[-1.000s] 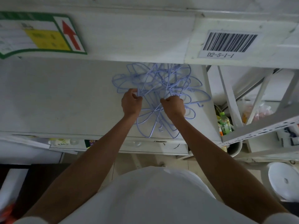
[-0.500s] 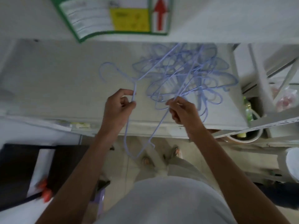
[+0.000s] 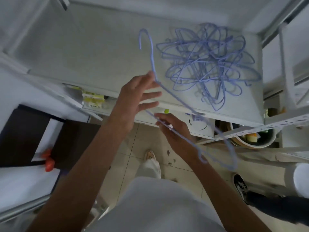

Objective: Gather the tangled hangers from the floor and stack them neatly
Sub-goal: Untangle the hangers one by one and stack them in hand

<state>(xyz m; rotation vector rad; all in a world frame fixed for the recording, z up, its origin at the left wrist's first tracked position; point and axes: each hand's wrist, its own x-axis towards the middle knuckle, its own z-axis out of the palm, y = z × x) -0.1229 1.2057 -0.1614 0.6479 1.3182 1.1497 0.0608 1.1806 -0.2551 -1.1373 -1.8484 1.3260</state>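
A tangled pile of lavender wire hangers [image 3: 207,64] lies on the right part of a white table [image 3: 100,56]. One lavender hanger [image 3: 151,59] is lifted free of the pile, with its hook up at the left and its body slanting down to the right past the table's edge. My left hand [image 3: 137,101] has its fingers spread and straight, and its fingertips touch the hanger's neck. My right hand [image 3: 173,131], below the table's edge, grips the hanger's lower bar, which runs across the hand.
A white perforated metal rack [image 3: 250,131] stands at the right over a basin [image 3: 250,144] of odds and ends. At the left a dark box [image 3: 25,131] and an orange item [image 3: 48,159] sit. Another person's dark shoe [image 3: 240,185] is on the tiled floor.
The single hanger has come out of the pile and swung up and right. My left hand has released its grip and spread its fingers. The view has shifted, so the pile sits further right.
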